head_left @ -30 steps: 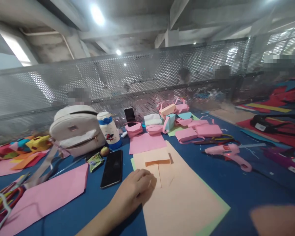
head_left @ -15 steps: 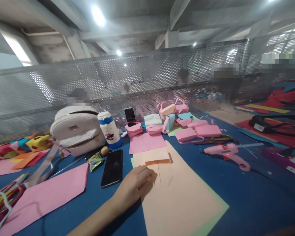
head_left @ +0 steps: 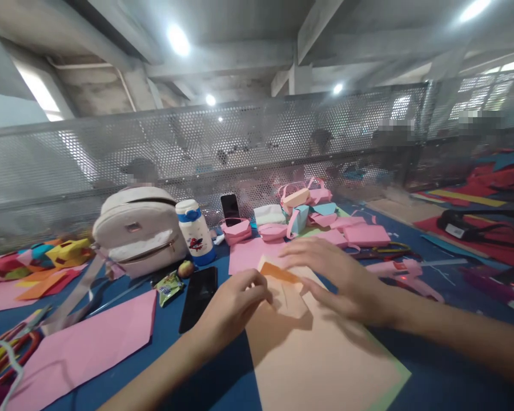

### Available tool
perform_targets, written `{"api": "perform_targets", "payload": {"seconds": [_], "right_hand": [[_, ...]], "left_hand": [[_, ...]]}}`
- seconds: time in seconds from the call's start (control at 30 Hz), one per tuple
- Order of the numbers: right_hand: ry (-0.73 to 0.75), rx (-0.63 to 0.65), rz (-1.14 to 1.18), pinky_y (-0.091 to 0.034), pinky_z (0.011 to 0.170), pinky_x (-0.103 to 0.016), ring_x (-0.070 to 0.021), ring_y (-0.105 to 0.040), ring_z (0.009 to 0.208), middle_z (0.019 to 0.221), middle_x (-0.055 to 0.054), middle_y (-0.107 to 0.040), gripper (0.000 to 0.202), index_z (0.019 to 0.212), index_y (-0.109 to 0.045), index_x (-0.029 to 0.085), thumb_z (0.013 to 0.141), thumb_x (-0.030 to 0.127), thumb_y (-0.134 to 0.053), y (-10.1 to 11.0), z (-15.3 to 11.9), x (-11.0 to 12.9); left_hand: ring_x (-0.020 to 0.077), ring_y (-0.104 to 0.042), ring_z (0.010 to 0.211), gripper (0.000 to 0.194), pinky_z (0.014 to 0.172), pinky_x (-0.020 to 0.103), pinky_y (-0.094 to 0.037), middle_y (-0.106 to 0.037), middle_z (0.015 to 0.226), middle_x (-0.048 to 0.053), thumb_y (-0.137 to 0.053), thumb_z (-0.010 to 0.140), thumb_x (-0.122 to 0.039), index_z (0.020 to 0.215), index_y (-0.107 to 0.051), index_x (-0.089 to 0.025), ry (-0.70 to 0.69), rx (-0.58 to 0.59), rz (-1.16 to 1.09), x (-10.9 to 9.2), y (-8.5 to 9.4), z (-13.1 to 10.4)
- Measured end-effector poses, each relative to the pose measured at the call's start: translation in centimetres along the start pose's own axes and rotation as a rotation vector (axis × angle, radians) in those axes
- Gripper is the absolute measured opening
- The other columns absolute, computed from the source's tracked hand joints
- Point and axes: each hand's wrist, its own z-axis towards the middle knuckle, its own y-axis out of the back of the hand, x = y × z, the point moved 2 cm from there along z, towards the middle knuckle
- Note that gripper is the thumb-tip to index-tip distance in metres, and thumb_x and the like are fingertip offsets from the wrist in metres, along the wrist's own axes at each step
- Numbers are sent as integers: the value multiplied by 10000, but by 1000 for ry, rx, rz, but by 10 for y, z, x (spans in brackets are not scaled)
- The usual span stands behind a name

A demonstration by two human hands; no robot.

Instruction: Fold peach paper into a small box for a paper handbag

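Note:
A small folded piece of peach paper (head_left: 292,301) with an open orange-looking edge is tilted up over a large peach sheet (head_left: 321,359), casting a shadow on it. My left hand (head_left: 240,302), fingers curled in a pinch, grips its left side. On the far right side is my right hand (head_left: 342,279), fingers stretched out and thumb apart from them, the thumb close to the paper's right corner. Whether the right fingertips press on the paper, I cannot tell. A green sheet (head_left: 396,379) shows under the peach one.
Behind stand a white backpack (head_left: 139,231), a bottle (head_left: 196,234), an upright phone (head_left: 230,208) and several pink paper bags (head_left: 366,234). A black phone (head_left: 197,297) and pink sheet (head_left: 98,342) lie left. A pink glue gun (head_left: 405,271) lies beyond my right forearm.
My right hand has come in from the right to the folded paper. The paper has turned and tilted up from the sheet, and my left hand now pinches its side.

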Motion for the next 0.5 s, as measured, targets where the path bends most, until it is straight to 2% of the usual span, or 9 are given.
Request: {"api": "perform_targets", "payload": {"seconds": [0.07, 0.13, 0.2, 0.27, 0.3, 0.4, 0.5], "right_hand": [[10, 12, 25, -351, 1097, -475, -252, -467, 1288, 1321, -118, -577, 335, 1295, -529, 176, 965, 219, -491, -8, 21, -13], [-45, 86, 88, -381, 1064, -438, -252, -497, 1253, 1319, -113, -584, 367, 1267, -559, 175, 910, 240, -612, -17, 37, -26], [-80, 157, 186, -436, 969, -376, -231, -587, 1111, 1186, -66, -665, 277, 1135, -648, 199, 865, 254, -682, -25, 46, -34], [-149, 196, 300, -465, 822, -302, -193, -638, 922, 990, -25, -716, 125, 979, -700, 194, 864, 235, -673, -33, 50, -38], [-187, 189, 353, -456, 757, -274, -174, -635, 841, 902, -12, -715, 79, 919, -707, 186, 871, 215, -651, -36, 50, -38], [-307, 71, 469, -396, 626, -232, -134, -569, 688, 732, 10, -649, 118, 825, -687, 162, 887, 197, -594, -45, 48, -39], [-390, -58, 550, -345, 570, -226, -119, -490, 628, 672, 19, -565, 212, 762, -636, 149, 904, 298, -585, -53, 43, -40]], "left_hand": [[148, -575, 803, 324, 705, 245, -468, -592, 916, 48, -386, 927, -65, 884, -680, -195, -67, -59, 70, -1, 13, 10], [144, -566, 794, 329, 699, 246, -463, -579, 920, 38, -395, 913, -52, 832, -681, -193, -114, -120, 111, 0, 21, 18], [134, -561, 778, 313, 685, 234, -456, -569, 900, 28, -421, 922, -68, 807, -682, -196, -119, -164, 93, 3, 26, 23], [126, -562, 771, 291, 666, 219, -450, -560, 876, 22, -437, 934, -93, 808, -679, -196, -92, -193, 20, 6, 27, 27], [129, -567, 786, 287, 673, 220, -454, -560, 874, 25, -435, 939, -105, 804, -672, -193, -70, -208, -28, 7, 28, 27], [158, -590, 857, 261, 746, 266, -481, -581, 917, 49, -406, 956, -138, 864, -646, -184, 47, -285, -210, 12, 26, 27], [173, -616, 888, 149, 785, 291, -502, -603, 981, 61, -451, 962, -208, 1026, -584, -189, 230, -369, -420, 18, 18, 24]]}}
